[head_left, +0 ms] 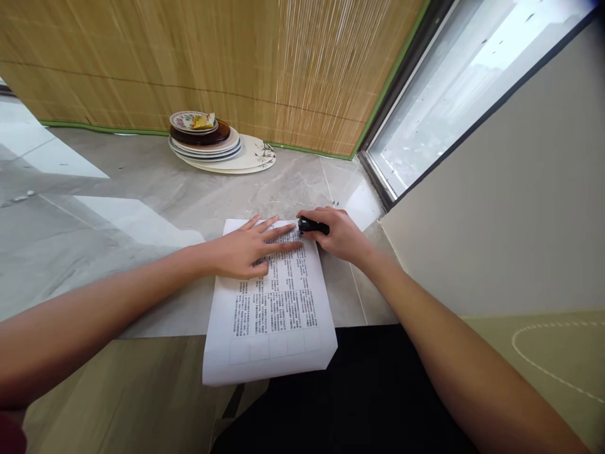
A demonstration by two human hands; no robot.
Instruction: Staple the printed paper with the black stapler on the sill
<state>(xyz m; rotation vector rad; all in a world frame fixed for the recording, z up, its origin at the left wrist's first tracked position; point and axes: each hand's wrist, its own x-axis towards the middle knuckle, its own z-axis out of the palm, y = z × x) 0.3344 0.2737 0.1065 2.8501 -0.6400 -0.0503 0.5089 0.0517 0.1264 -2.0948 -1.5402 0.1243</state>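
Note:
White printed sheets of paper (274,315) lie on the grey tiled ledge, their near end hanging over its front edge. Across the upper part of the paper my left hand (253,250) rests flat with its fingers spread. My right hand (338,233) grips a small black stapler (314,226) at the upper right corner of the paper. The front tip of the stapler is over that corner, close to my left fingertips. Whether its jaws are pressed closed cannot be made out.
A stack of plates (205,150) with a small yellow packet (203,122) on top stands at the back, on an oval white platter (258,157). Behind it hangs a bamboo blind (189,57). To the right are a window (444,94) and a pale wall (510,208).

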